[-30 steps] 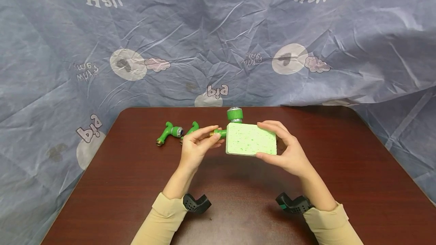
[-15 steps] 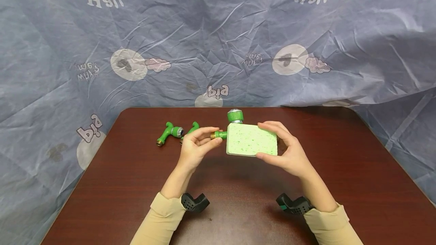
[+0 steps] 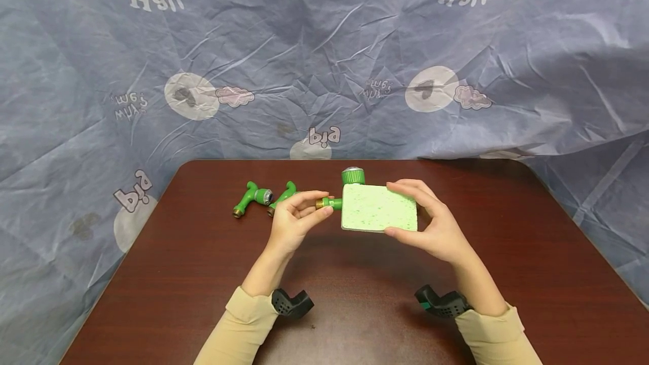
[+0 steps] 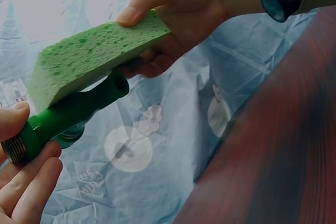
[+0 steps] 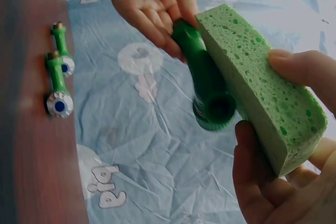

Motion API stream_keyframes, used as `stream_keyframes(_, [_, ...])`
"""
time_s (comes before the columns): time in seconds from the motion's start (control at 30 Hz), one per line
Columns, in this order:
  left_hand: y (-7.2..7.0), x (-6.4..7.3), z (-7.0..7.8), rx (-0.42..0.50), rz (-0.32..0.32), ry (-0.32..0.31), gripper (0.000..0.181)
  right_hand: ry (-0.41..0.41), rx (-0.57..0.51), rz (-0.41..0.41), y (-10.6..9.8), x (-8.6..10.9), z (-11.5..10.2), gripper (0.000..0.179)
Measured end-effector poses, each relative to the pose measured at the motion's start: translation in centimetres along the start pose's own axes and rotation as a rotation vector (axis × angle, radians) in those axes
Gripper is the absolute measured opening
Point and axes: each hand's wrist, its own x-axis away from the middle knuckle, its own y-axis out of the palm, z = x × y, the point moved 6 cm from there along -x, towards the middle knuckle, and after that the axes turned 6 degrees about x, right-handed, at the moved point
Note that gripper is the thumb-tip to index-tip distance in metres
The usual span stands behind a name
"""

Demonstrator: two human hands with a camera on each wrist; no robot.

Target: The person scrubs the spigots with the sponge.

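A big blue cloth (image 3: 304, 44) hangs far behind my sponge (image 3: 379, 208), and the brown table (image 3: 365, 280) is under it. My right hand (image 3: 438, 221) is at the sponge's right end, with my thumb and fingers pinching it. My left hand (image 3: 294, 221) is just off the sponge's left end, and my thumb and fingers there pinch a green tap (image 4: 73, 114). The sponge is up off the table, with one flat side facing me and its long way going from left to right. The tap is up too, behind the sponge, and its long way runs much the same as the sponge's. They are very close, but I can't tell if they touch all along. The tap is right by my left fingertips; my right fingers are nearer the sponge's other end. Two more green taps lie on the table, left of the sponge: one farther off (image 3: 253, 199), and a nearer one (image 3: 285, 195), partly behind my left hand. The held tap's round knob (image 3: 353, 176) pokes up over the sponge's top, and its little brass end (image 3: 321, 204) sticks out to the sponge's left.
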Motion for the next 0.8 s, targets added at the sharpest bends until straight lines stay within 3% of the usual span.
stream_keyframes(0.13, [-0.1,0.0,0.0,0.012,0.009,0.013,0.033,0.018,0.038,-0.028,0.5,-0.1,-0.3,0.069])
stream_keyframes(0.33, [-0.4,-0.1,0.2,0.024,0.025,0.017,0.033,-0.035,0.083,0.022,-0.2,0.0,0.1,0.071])
stream_keyframes(0.57, [-0.2,0.0,0.4,0.017,0.025,0.017,0.032,-0.047,0.044,0.003,0.8,-0.1,-0.4,0.070])
stream_keyframes(0.8, [-0.3,0.0,0.7,0.060,0.007,0.022,0.034,-0.060,0.075,0.033,-0.5,-0.1,-0.5,0.070])
